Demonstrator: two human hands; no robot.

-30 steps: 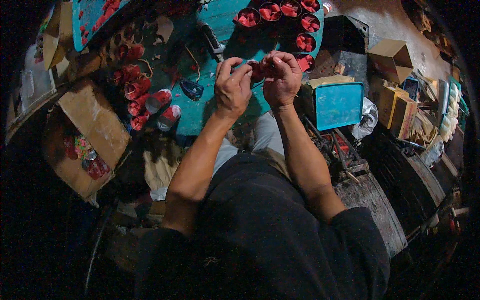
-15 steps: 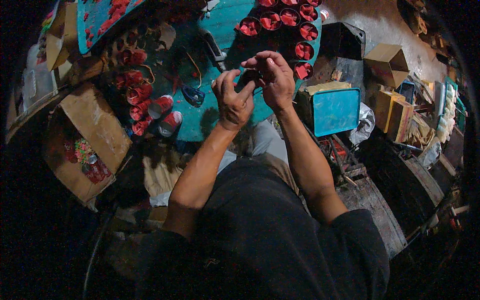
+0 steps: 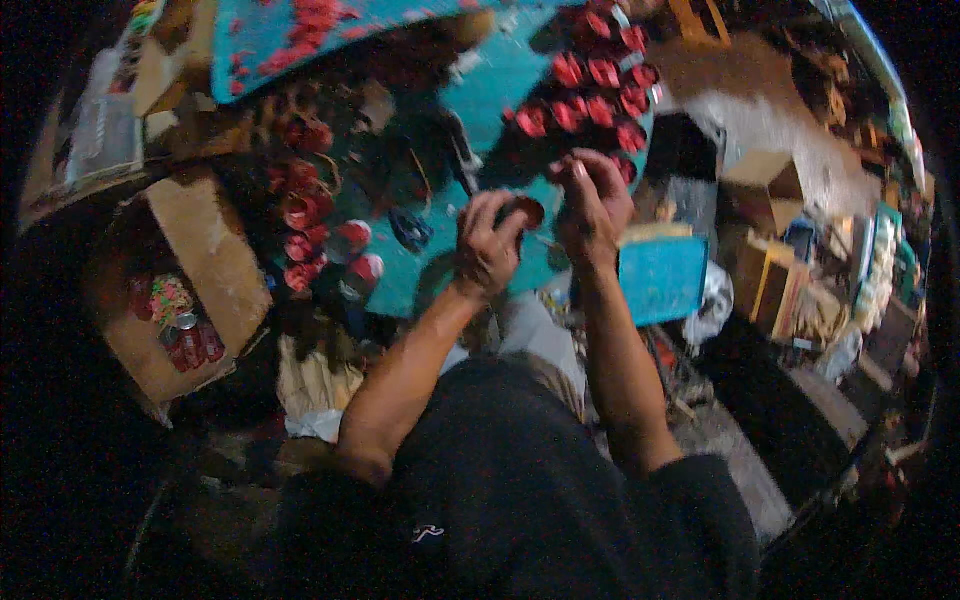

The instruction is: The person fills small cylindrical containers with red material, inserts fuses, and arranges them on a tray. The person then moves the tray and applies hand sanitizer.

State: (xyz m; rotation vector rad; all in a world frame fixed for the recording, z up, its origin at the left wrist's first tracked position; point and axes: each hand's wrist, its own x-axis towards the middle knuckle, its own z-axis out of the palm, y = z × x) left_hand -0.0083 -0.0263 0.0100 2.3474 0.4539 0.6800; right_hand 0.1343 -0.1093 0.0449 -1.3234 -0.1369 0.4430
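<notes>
My left hand (image 3: 486, 248) is closed around a small round dark-red cup (image 3: 529, 211), held by its side above the teal table (image 3: 505, 75). Just to its right, my right hand (image 3: 597, 208) is raised with thumb and fingers drawn together in a pinch; whatever is in it, if anything, is too blurred to make out. Beyond both hands stand several round cups with red pieces (image 3: 569, 115) in them. A long dark-handled tool (image 3: 462, 155) lies past my left hand, with blue-handled scissors (image 3: 410, 229) to its left.
Stacked red cups (image 3: 305, 210) stand at the table's left. A teal tray with red pieces (image 3: 300, 45) is at the far left. A cardboard box (image 3: 205, 235) sits lower left. On the right are a blue-topped container (image 3: 662, 280) and another cardboard box (image 3: 762, 190).
The view has shifted, so the table and cups sit lower. My hands have drawn apart, and the small cup now shows plainly in my left hand. My right hand's fingers have come together.
</notes>
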